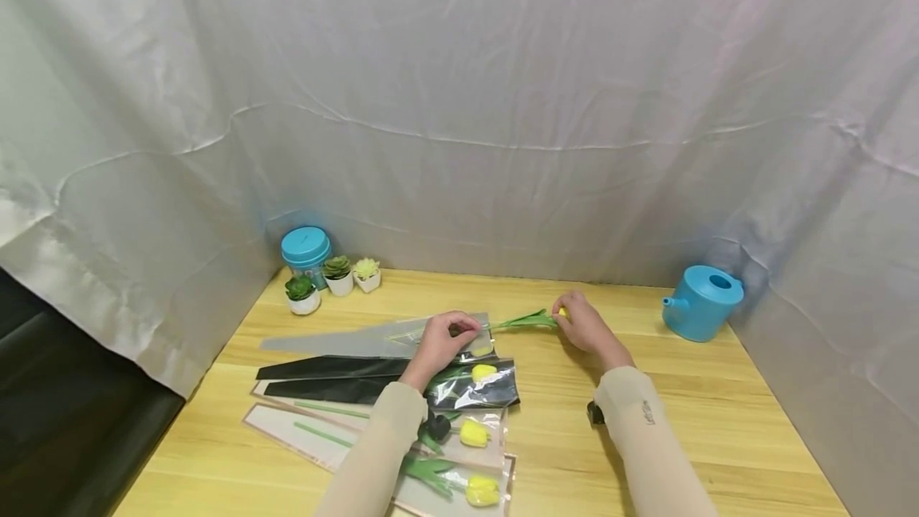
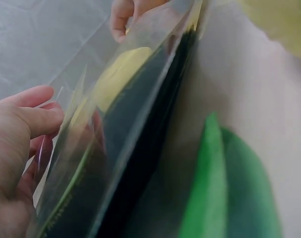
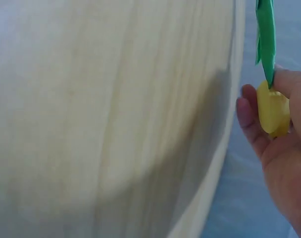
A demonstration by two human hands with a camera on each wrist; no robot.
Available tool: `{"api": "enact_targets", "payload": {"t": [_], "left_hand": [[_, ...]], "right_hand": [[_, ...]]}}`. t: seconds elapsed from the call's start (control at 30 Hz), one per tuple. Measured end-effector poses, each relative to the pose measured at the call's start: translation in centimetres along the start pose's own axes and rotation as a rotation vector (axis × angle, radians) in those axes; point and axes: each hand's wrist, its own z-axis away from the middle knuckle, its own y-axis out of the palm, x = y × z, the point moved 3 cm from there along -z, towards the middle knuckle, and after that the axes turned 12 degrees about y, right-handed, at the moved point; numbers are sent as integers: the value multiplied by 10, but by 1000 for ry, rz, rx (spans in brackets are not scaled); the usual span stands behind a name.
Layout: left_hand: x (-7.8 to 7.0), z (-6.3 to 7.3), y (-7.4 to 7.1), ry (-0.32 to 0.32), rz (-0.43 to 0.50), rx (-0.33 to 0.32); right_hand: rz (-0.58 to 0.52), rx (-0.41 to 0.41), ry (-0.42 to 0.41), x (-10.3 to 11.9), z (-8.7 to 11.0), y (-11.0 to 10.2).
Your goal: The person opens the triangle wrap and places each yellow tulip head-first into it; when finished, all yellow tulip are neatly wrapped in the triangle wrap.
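Note:
My right hand (image 1: 585, 331) holds a yellow artificial tulip by its bloom (image 3: 272, 108). Its green leaves (image 1: 533, 319) and stem point left, to the open end of a clear-and-grey flower sleeve (image 1: 323, 343). How far the stem reaches inside, I cannot tell. My left hand (image 1: 447, 339) pinches the clear film at that sleeve's open end; in the left wrist view its thumb and fingers (image 2: 41, 121) are on the film edge. Through the film a pale yellow bloom (image 2: 122, 74) shows. Just below lies a black sleeve (image 1: 337, 367) with a yellow tulip (image 1: 484, 372) in it.
Nearer me, white sleeves with pink edges (image 1: 269, 419) hold yellow tulips (image 1: 482, 491), partly under my left forearm. Small potted succulents (image 1: 305, 303) and a blue-lidded jar (image 1: 305, 246) stand back left. A blue watering can (image 1: 700, 305) stands right, before a grey curtain (image 1: 502, 182).

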Motion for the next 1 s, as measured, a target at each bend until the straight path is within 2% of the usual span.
{"api": "enact_targets", "payload": {"t": [0.17, 0.43, 0.8, 1.0], "left_hand": [[-1, -1, -3, 31, -41, -14], [-7, -3, -4, 30, -42, -21], [-16, -6, 1, 73, -34, -38], [-20, -9, 6, 61, -15, -33]], "right_hand": [[3, -48, -38, 15, 9, -9], [-27, -105, -119, 48, 18, -11], [-72, -99, -105, 80, 23, 9], [-89, -71, -67, 90, 23, 25]]}}
